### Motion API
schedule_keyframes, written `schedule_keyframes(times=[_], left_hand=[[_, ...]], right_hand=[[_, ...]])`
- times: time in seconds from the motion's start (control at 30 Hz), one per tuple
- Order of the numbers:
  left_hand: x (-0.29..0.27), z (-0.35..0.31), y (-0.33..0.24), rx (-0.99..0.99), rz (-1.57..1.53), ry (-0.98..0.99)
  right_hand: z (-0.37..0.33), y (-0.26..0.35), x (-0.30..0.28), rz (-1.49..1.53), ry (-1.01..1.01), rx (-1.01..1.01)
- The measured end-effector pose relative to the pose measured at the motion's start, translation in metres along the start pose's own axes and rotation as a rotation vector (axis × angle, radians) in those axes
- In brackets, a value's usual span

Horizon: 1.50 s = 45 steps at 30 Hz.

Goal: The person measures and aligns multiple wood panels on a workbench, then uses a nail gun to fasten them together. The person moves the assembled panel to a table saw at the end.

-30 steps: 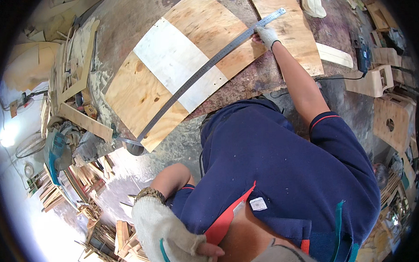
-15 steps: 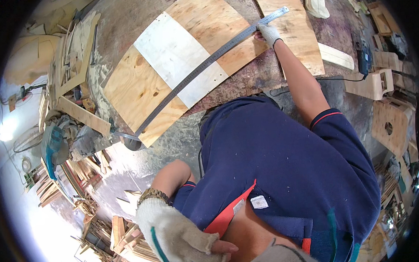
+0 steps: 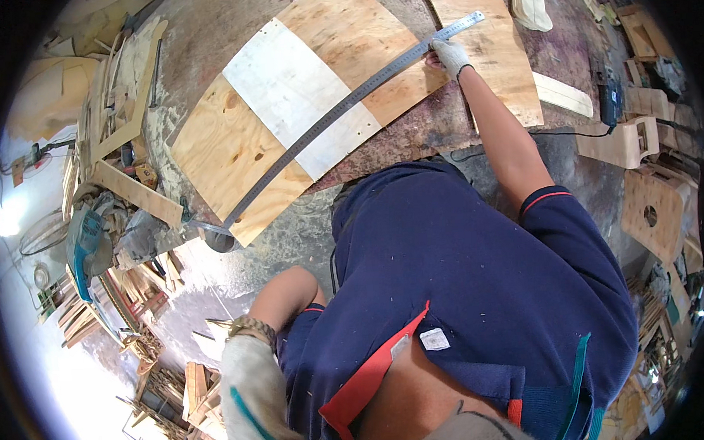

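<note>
A long steel square (image 3: 348,102) with marked graduations lies slantwise across a plywood panel (image 3: 233,139). Its short leg hangs past the panel's near left edge. Across the panel's middle runs a white band (image 3: 289,82). My right hand (image 3: 449,56), in a pale glove with bare fingertips, grips the square close to its far right end. Low at the left, my left hand (image 3: 261,401) is raised near my shirt collar, away from the panel. It wears a whitish glove, with a watch at the wrist; its fingers are blurred and mostly hidden.
Another plywood sheet (image 3: 490,68) lies to the right on the worn workbench (image 3: 411,129). Pale wood strips (image 3: 562,94) and a corded power tool (image 3: 611,102) are farther right. On the left are a teal power saw (image 3: 85,245) and piled offcuts (image 3: 161,405).
My left hand has moved down and left along my collar, its fingers dropping toward the lower edge. My right hand and the steel square have stayed in place.
</note>
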<state>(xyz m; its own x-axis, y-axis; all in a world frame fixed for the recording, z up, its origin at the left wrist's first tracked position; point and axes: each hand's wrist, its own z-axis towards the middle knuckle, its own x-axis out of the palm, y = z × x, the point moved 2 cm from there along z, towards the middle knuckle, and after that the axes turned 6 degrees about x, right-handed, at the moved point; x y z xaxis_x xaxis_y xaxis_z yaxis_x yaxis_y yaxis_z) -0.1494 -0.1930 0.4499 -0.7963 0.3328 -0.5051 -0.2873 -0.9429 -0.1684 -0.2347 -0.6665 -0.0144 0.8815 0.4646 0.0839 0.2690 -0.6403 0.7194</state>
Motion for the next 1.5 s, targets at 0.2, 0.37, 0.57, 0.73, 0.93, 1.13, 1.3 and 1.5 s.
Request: schedule_keyframes(times=[0.2, 0.37, 0.57, 0.73, 0.93, 1.13, 1.3, 1.5], left_hand=[[-0.002, -0.007, -0.002, -0.049, 0.087, -0.044], [-0.011, -0.017, 0.006, -0.123, 0.199, -0.129], [-0.016, -0.072, 0.029, -0.443, 0.632, -0.453], [0.009, -0.138, 0.077, -1.379, 0.802, -0.81], [0.082, -0.239, 0.091, -1.846, 0.622, -0.631], [0.102, -0.228, 0.105, -1.889, 0.497, -0.731], [0.115, -0.233, 0.104, -1.945, 0.604, -0.65], [0.136, -0.244, 0.092, -2.054, 0.666, -0.761]], right_hand=[[0.002, 0.0, 0.001, 0.005, 0.011, -0.018], [-0.004, -0.001, 0.006, -0.061, 0.003, -0.024], [-0.001, -0.001, 0.017, -0.063, -0.042, -0.042], [-0.007, -0.002, 0.007, 0.235, 0.021, -0.06], [0.01, 0.003, -0.016, 0.274, 0.286, 0.071], [-0.005, 0.047, -0.009, 0.153, 0.408, -0.05], [-0.014, 0.111, -0.063, 0.032, 0.199, -0.507], [-0.026, 0.165, -0.223, 0.634, -0.046, -0.495]])
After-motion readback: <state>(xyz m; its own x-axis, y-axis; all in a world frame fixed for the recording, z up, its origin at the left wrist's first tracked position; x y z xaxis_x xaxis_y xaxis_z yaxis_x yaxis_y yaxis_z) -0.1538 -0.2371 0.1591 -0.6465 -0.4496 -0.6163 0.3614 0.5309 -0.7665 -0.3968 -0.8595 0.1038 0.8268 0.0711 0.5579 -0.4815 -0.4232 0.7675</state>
